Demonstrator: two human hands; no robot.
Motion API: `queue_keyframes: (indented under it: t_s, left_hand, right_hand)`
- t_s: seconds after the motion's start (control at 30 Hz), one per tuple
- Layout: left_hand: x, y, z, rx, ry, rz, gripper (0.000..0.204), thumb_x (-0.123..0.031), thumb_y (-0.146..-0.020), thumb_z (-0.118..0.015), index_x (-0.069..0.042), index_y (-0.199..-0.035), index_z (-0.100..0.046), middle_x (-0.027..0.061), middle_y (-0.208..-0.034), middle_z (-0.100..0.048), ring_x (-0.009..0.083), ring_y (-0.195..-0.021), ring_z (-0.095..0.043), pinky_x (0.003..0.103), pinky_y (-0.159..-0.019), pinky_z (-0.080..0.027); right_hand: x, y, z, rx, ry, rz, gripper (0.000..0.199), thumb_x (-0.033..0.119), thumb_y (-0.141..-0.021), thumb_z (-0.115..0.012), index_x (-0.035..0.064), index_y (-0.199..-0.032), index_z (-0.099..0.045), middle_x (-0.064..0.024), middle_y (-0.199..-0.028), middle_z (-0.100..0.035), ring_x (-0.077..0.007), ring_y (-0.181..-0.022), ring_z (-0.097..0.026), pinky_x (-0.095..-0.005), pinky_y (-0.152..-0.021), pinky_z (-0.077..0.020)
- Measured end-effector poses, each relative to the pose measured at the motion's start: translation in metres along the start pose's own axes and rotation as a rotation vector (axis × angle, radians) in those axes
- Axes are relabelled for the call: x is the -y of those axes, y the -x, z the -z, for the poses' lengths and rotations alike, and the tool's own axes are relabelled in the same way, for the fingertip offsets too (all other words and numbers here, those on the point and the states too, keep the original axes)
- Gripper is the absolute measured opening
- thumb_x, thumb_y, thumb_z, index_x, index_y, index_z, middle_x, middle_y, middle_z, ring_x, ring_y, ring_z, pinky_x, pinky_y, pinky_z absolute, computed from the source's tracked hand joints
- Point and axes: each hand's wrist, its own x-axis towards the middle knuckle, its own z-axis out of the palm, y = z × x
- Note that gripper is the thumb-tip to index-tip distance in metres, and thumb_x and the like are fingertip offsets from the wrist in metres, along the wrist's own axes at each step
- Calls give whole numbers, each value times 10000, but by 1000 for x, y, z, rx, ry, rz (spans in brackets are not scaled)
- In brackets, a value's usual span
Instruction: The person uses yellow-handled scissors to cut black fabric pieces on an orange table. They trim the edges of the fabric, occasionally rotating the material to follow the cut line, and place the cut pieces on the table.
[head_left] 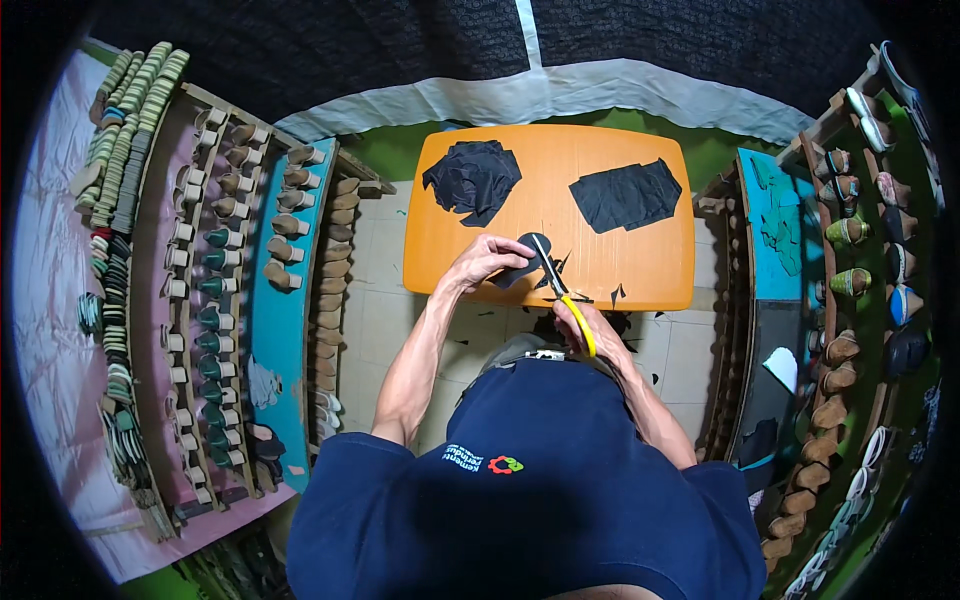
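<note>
Head view: a black cut piece (522, 262) is pinned by the left hand (487, 262) at the orange table's (555, 160) near edge, while yellow-handled scissors (560, 290) are gripped by the right hand (580, 325).

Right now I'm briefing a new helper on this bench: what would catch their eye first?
First, the orange table at centre, with two piles of black cut pieces on its far side. At its near edge the right hand works yellow-handled scissors into a black piece that the left hand holds. Racks of shoe lasts line the left, and finished shoes the right.
</note>
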Motion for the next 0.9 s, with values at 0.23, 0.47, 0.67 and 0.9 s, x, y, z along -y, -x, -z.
queue_keyframes:
  t_s: [0.23, 0.47, 0.67, 0.9]
  left_hand:
    - [3, 0, -3, -5, 19, -32, 250, -101, -832, -751, -22, -1068, -760, 66, -972, -731, 110, -828, -648, 244, -772, -524]
    - [5, 2, -16, -105, 222, -26, 301, -89, -836, -773, -6, -1121, -726, 83, -985, -732, 120, -834, -675, 252, -769, -544]
    - [11, 2, -27, -190, 289, -41, 356, -75, -816, -796, -4, -1153, -705, 98, -970, -734, 134, -828, -693, 264, -745, -555]
    - [9, 3, -35, -164, 298, -41, 368, -75, -809, -803, 1, -1156, -704, 110, -947, -735, 134, -803, -692, 266, -729, -553]
  right_hand:
    - [-12, -8, 4, -15, -4, 41, 524, 592, -948, -586, 94, -790, -538, 40, -592, -429, -84, -488, -400, -263, -451, -348]
    - [-14, -2, 0, -70, -142, 67, 504, 551, -932, -649, 132, -682, -521, 58, -528, -409, -62, -423, -366, -265, -400, -303]
    - [-14, -1, 2, -2, -138, -11, 537, 616, -965, -523, 93, -848, -530, 19, -595, -445, -95, -477, -427, -271, -442, -409]
    - [-35, -22, 1, 23, -246, -20, 503, 610, -978, -496, 113, -901, -521, 19, -646, -463, -102, -492, -434, -271, -456, -429]
